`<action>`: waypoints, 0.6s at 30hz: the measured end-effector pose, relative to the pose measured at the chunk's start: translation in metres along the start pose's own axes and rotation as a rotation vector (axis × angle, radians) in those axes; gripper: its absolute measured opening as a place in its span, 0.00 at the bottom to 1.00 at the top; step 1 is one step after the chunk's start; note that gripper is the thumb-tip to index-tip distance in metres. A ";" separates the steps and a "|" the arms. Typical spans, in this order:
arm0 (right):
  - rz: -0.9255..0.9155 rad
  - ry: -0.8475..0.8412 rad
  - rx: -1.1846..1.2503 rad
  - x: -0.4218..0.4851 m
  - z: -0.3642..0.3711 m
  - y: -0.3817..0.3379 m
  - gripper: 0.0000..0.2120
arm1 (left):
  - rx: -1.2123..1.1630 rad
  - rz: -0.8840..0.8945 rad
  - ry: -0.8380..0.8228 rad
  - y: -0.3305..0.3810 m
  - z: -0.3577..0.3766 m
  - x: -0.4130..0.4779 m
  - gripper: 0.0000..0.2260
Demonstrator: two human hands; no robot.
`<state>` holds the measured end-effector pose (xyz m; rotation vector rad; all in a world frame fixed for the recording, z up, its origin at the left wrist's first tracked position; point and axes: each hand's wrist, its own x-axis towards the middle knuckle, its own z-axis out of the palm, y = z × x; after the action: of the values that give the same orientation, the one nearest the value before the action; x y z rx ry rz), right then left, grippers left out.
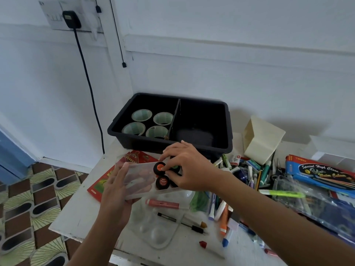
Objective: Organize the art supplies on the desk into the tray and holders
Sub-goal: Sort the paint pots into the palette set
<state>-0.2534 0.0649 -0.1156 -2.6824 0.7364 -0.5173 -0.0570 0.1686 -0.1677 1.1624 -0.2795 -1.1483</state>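
The step in hand looks like gathering the small paint pots into one container. The left hand grips the near end of a clear box, fingers curled beneath it and showing through the plastic, and holds it above the desk's left edge. The right hand pinches an orange-topped paint pot with its fingertips at the box's far end. A second pot with a red label sits just beside it, and more seem hidden under the palm.

The black tray stands at the desk's back edge. Four cups fill its left compartment, and its right compartment shows nothing inside. Pens and markers lie heaped toward the right edge.

Next, I judge, the pot must be seated upright in its row and released. Then the box, kept level so nothing tips, goes over the tray's near rim into the right compartment.
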 end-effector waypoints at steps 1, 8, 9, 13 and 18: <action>0.010 -0.015 -0.002 -0.002 0.000 0.000 0.09 | 0.016 0.002 0.003 -0.001 0.000 0.000 0.27; 0.182 0.498 0.182 -0.032 -0.018 0.009 0.06 | 0.041 0.019 0.006 0.002 0.000 0.005 0.26; 0.215 0.568 0.178 -0.040 -0.022 0.014 0.05 | 0.034 0.017 0.007 0.002 0.000 0.006 0.23; 0.380 0.534 0.070 -0.081 -0.029 0.037 0.04 | 0.056 0.015 0.016 0.004 0.006 0.005 0.19; 0.513 0.124 -0.219 -0.131 -0.017 0.060 0.17 | 0.070 0.002 0.017 0.004 0.019 0.001 0.18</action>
<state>-0.3908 0.0827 -0.1573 -2.5131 1.5346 -0.4902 -0.0673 0.1564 -0.1571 1.2329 -0.3100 -1.1340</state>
